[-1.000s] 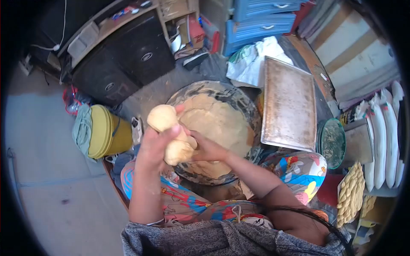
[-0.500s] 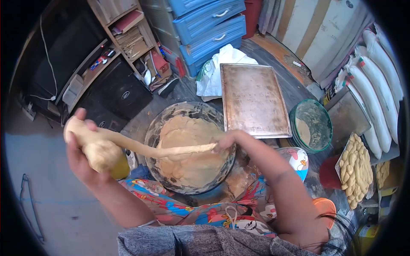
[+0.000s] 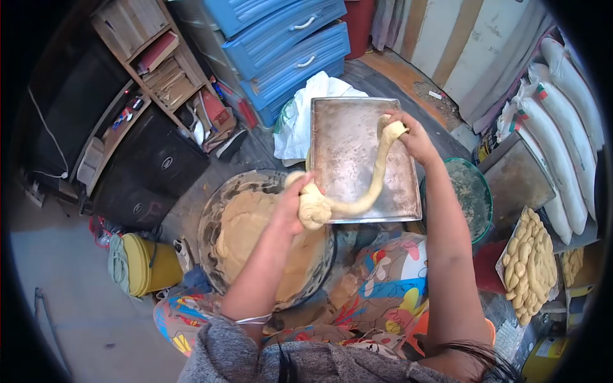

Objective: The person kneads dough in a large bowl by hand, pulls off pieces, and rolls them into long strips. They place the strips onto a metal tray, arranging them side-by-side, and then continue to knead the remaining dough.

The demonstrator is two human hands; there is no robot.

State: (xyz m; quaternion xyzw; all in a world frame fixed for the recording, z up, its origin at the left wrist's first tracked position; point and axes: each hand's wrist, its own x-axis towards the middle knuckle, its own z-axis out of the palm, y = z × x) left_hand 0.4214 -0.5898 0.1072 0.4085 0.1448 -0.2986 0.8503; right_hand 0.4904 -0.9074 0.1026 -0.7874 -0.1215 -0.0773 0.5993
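A long rope of dough [image 3: 377, 175] hangs in a curve between my two hands, over a metal baking tray [image 3: 345, 140]. My left hand [image 3: 294, 207] is closed around its thick, lumpy end, near the tray's lower left corner. At the tray's upper right, my right hand [image 3: 412, 137] grips the thinner end, which folds over by the fingers. A wide dark basin [image 3: 204, 223] with a mass of floury dough [image 3: 246, 223] in it stands below and left of my left hand, partly hidden by my forearm.
A green-rimmed tub [image 3: 469, 191] stands right of the tray. Farther right, shaped dough pieces [image 3: 529, 262] cover another tray, near stacked white sacks [image 3: 552, 140]. A yellow bucket [image 3: 150, 265] is at the left. Blue drawers [image 3: 287, 45] and a white bag [image 3: 297, 118] are behind.
Both hands have moved with the dough from above the basin to over the baking tray: the left rightward, the right up and rightward. The rope, stretched straight before, now sags.
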